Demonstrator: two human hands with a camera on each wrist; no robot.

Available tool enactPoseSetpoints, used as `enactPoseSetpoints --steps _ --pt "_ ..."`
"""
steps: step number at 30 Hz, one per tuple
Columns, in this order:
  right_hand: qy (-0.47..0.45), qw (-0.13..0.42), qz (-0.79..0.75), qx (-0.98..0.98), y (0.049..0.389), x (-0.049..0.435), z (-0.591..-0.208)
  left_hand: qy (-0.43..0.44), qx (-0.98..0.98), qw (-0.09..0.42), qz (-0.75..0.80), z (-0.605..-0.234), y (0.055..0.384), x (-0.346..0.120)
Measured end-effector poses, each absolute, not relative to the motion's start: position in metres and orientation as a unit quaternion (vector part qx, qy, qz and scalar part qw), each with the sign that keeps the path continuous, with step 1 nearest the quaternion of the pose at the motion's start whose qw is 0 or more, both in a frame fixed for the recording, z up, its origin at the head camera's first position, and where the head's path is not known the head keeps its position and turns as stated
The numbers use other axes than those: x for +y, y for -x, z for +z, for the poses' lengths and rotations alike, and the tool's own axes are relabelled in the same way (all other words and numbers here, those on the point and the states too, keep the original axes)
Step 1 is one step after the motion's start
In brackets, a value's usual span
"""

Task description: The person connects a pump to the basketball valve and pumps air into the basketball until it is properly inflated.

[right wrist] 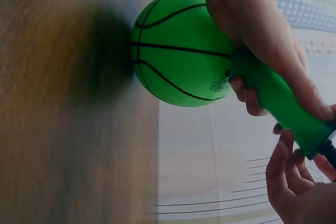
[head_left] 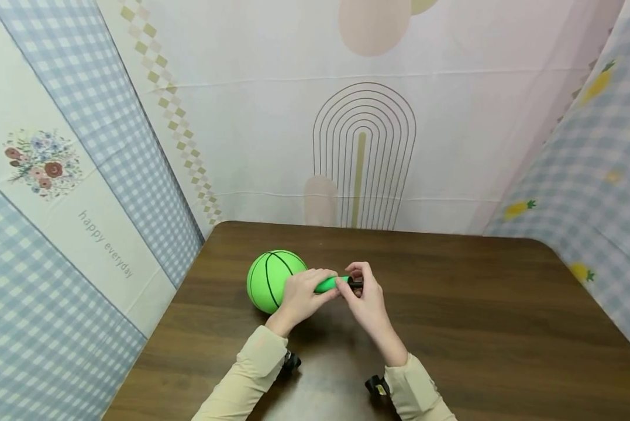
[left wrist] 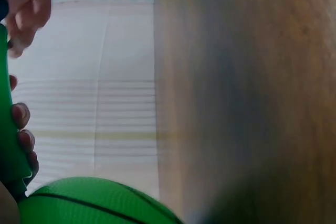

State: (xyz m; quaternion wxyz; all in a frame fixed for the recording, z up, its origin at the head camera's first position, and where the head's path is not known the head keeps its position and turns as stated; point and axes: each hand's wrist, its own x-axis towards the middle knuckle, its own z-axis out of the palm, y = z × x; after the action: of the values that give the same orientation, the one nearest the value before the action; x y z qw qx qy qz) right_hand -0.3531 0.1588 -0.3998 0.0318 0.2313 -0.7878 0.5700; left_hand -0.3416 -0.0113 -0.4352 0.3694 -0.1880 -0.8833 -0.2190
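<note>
A bright green ball (head_left: 268, 283) with black seam lines rests on the brown table. Beside it, my left hand (head_left: 300, 296) wraps round the green barrel of a small hand pump (right wrist: 283, 103). The barrel's near end meets the ball's side in the right wrist view; whether a needle sits inside the ball is hidden. My right hand (head_left: 368, 299) holds the pump's other end, thumb by the barrel and fingers curled about the black handle part (head_left: 356, 285). In the left wrist view the pump runs along the left edge, with the ball (left wrist: 94, 203) below.
The wooden table (head_left: 478, 316) spreads out to the right of the hands. A patterned cloth (head_left: 251, 146) hangs behind its far edge, and checked cloth (head_left: 599, 193) hangs at both sides. Black wrist cameras (head_left: 378, 386) sit under the sleeves.
</note>
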Motion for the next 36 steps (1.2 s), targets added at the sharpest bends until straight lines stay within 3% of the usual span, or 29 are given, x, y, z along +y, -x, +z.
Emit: enactPoseSetpoints --steps 5,9,17,27,36 --pt "-0.274 0.045 0.472 -0.837 0.364 0.174 -0.402 0.213 -0.881 0.38 -0.185 -0.432 0.346 -0.017" --pt "-0.277 0.106 0.405 -0.865 0.362 0.188 -0.402 0.23 -0.871 0.403 -0.161 -0.435 0.344 -0.022" --pt "-0.247 0.203 0.417 -0.851 0.366 0.232 -0.382 0.21 -0.866 0.417 -0.179 -0.431 0.339 -0.03" --pt "-0.208 0.033 0.583 -0.784 0.365 0.212 -0.39 0.185 -0.88 0.401 -0.176 -0.43 0.34 -0.024" --pt "-0.219 0.055 0.564 -0.794 0.363 0.178 -0.404 0.181 -0.877 0.411 -0.17 -0.436 0.345 -0.01"
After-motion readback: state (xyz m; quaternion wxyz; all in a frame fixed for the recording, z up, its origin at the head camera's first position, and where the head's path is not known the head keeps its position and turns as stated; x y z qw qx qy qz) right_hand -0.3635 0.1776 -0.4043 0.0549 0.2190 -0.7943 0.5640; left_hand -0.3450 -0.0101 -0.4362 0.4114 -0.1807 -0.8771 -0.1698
